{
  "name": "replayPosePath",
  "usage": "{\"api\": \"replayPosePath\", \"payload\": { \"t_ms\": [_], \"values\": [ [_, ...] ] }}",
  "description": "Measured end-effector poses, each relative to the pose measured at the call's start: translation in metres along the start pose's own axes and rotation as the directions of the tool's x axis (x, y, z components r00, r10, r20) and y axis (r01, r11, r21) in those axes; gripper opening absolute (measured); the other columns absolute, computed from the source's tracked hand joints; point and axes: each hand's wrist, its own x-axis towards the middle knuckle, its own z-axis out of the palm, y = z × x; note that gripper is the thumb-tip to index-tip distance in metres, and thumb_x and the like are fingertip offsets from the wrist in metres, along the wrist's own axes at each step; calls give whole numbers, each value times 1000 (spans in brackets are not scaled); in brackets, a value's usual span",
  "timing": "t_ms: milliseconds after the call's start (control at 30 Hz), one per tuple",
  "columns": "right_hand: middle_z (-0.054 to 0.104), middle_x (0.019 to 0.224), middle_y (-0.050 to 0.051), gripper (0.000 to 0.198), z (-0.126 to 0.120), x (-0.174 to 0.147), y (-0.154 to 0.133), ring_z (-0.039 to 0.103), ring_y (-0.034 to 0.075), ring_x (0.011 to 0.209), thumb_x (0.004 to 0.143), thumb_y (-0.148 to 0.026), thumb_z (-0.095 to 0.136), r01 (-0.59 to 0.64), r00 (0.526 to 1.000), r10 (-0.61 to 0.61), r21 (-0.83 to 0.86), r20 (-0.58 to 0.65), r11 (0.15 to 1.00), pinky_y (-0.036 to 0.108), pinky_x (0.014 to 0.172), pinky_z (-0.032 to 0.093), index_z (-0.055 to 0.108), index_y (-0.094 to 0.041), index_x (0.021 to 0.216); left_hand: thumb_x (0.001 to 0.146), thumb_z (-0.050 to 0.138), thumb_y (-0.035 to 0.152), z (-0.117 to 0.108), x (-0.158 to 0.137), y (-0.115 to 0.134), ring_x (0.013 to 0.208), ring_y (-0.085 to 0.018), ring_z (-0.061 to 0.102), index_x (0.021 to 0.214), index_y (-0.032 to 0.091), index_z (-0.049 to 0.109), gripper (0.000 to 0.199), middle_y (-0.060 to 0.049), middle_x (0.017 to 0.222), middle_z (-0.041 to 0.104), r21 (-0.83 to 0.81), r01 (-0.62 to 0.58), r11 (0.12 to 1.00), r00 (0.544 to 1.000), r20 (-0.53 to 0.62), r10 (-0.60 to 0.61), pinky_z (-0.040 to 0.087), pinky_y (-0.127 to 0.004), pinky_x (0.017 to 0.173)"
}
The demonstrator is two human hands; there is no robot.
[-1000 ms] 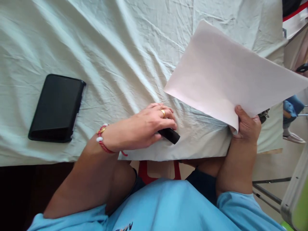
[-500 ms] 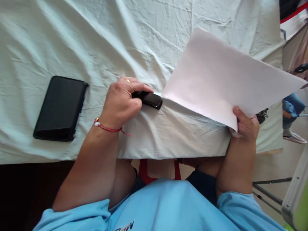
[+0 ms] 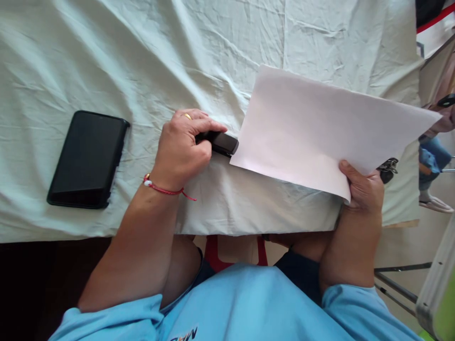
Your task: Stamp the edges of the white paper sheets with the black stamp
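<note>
The left hand (image 3: 183, 147) had its fingers closed around a black stapler-like tool (image 3: 224, 143); the right hand (image 3: 366, 192) pinched white paper (image 3: 313, 128), its edge meeting the tool just right of the left fingers; alignment seemed underway, calling for steadiness.

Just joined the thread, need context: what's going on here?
The person's left hand grips what looks like a black stapler; the right hand holds white paper, its near left corner at the stapler's end. Can't tell whether the corner is inside. A black tablet lies on the cloth to the left; keys lie beside the right hand.
</note>
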Motion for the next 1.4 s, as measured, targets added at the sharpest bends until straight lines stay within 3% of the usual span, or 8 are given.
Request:
{"api": "replayPosePath", "payload": {
  "t_ms": [133, 267, 467, 700, 1033, 1233, 1300, 1400],
  "values": [
    [91, 101, 4, 64, 3, -3, -1, 87, 23, 100, 40, -41, 118, 1, 1000, -1, -1, 3, 1000, 39, 96, 79, 85, -21, 91, 94, 68, 28, -2, 1, 3, 150, -37, 72, 124, 29, 92, 38, -2, 133, 90, -44, -48, 998, 998, 37, 50, 52, -63, 139],
    [91, 105, 5, 67, 3, -4, -2, 87, 24, 103, 40, -42, 119, -6, 1000, 6, 6, 4, 1000, 43, 102, 79, 85, -19, 93, 107, 68, 47, 2, 3, 7, 158, -42, 68, 125, 23, 92, 39, -9, 134, 90, -13, -97, 995, 993, 62, 97, 44, -69, 143],
    [90, 105, 6, 67, 3, -3, 0, 87, 25, 103, 45, -40, 119, -14, 1000, 14, 5, 0, 1000, 43, 102, 79, 86, -17, 99, 107, 73, 51, 5, 4, 0, 167, -44, 59, 131, 35, 91, 34, -1, 143, 88, 44, -139, 989, 976, 177, 129, 32, -81, 143],
    [90, 102, 5, 67, 4, 1, 6, 86, 21, 98, 44, -45, 119, -5, 999, 4, 29, 34, 1000, 33, 93, 77, 86, -18, 97, 112, 74, 47, 19, -1, 0, 173, -46, 53, 123, 37, 89, 21, -3, 153, 87, 103, -151, 983, 980, 148, 135, 23, -87, 142],
    [91, 109, 9, 65, 3, 12, 9, 84, 20, 97, 48, -43, 115, 75, 997, -75, 27, -22, 997, 33, 94, 77, 88, -15, 100, 111, 74, 52, 14, -8, 11, 140, -39, 73, 119, 35, 93, 26, -8, 136, 88, 41, -174, 984, 978, 120, 168, 54, -64, 127],
    [89, 109, 4, 56, 0, 16, 11, 84, 20, 100, 50, -36, 112, 77, 995, -72, 82, -65, 994, 37, 98, 78, 85, -20, 97, 109, 72, 39, 15, -11, 31, 112, -30, 81, 100, 26, 92, 26, -9, 119, 91, -197, -280, 940, 841, 422, 339, 60, -49, 108],
    [89, 113, 5, 56, -1, 14, 9, 84, 20, 106, 52, -34, 112, 78, 996, -73, 99, -51, 992, 37, 105, 77, 85, -19, 98, 111, 72, 42, 11, -12, 36, 106, -27, 80, 89, 25, 87, 31, -7, 110, 90, -294, -194, 936, 873, 384, 301, 61, -44, 101],
    [89, 118, 5, 55, 0, 9, 6, 84, 21, 114, 56, -36, 111, 97, 995, -95, 116, -21, 988, 41, 117, 73, 85, -19, 101, 117, 69, 51, 6, -10, 36, 95, -22, 75, 82, 26, 76, 44, -2, 94, 84, -379, 28, 925, 992, 121, 20, 60, -41, 95]
  ]
}}
